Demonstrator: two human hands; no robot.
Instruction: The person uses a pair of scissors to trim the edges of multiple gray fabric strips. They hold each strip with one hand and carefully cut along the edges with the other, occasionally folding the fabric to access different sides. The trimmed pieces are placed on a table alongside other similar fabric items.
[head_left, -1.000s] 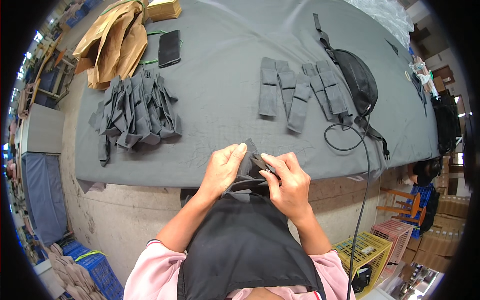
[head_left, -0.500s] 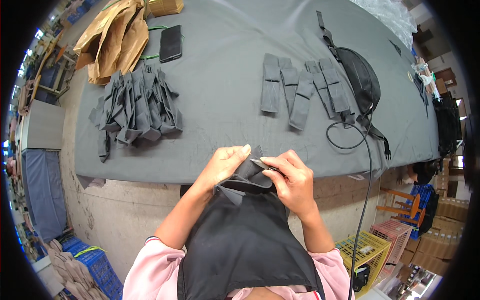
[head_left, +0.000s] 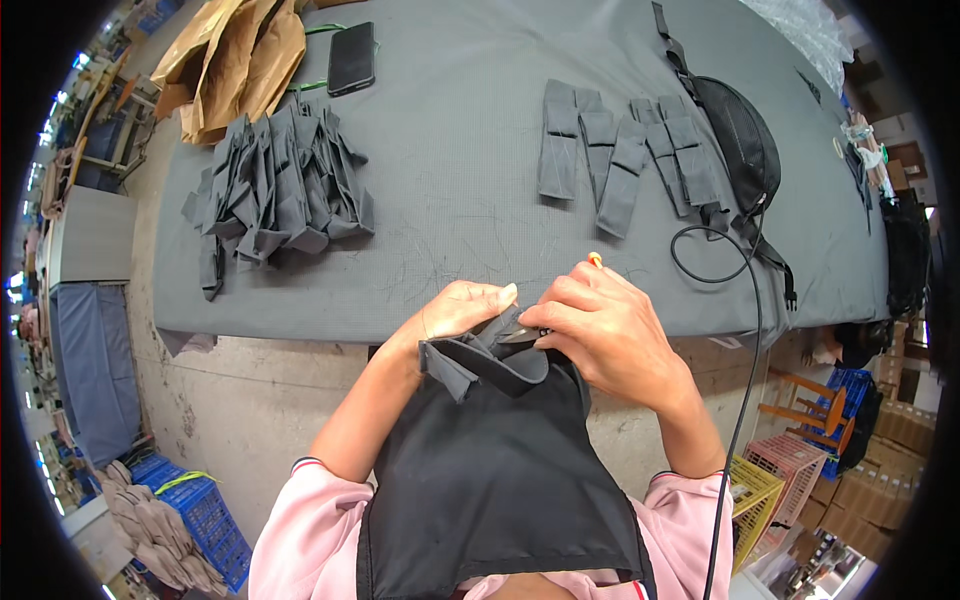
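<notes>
My left hand (head_left: 458, 312) pinches a dark grey fabric strip (head_left: 520, 372) between thumb and fingers. The strip hangs in a loop over my black apron, in front of the table edge. My right hand (head_left: 615, 325) is closed around small thread snips (head_left: 518, 337), their pointed metal blades lying against the strip near my left fingertips. An orange-yellow end (head_left: 595, 259) shows above my right knuckles; whether it belongs to the snips I cannot tell. My fingers hide most of the handle.
On the grey-covered table (head_left: 450, 180) lie a heap of grey strips (head_left: 285, 190), several folded strips (head_left: 620, 175), a black waist bag (head_left: 738, 145), a phone (head_left: 351, 58) and a brown paper bag (head_left: 235, 70). A black cable (head_left: 752, 340) runs down my right side. Crates (head_left: 790, 470) stand at right.
My right hand has turned and moved slightly up and right, showing the orange-yellow end. The strip's loop hangs more open. The whole view has shifted slightly.
</notes>
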